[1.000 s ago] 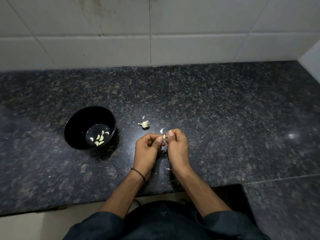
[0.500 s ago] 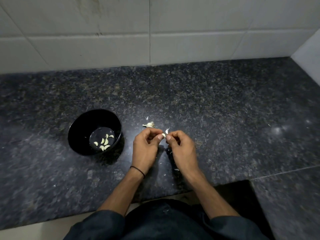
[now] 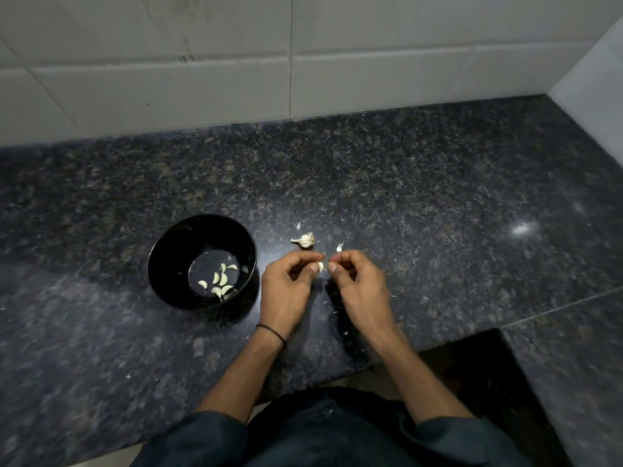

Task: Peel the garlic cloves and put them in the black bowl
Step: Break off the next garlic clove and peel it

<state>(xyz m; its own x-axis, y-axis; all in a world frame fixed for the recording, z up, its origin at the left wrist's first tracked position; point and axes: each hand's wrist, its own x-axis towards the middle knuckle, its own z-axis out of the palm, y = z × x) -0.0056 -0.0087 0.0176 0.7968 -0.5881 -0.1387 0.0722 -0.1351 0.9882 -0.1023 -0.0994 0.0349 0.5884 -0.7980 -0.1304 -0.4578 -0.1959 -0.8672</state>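
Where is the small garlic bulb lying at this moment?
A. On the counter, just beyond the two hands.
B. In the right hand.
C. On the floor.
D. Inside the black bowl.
A: the garlic bulb lies on the counter, just beyond the left hand and the right hand, outside the black bowl.

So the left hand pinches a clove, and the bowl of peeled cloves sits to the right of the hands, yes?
Not quite: the head view shows the bowl to the left of the left hand, not to the right. The rest holds: that hand pinches a clove, and peeled cloves lie in the bowl.
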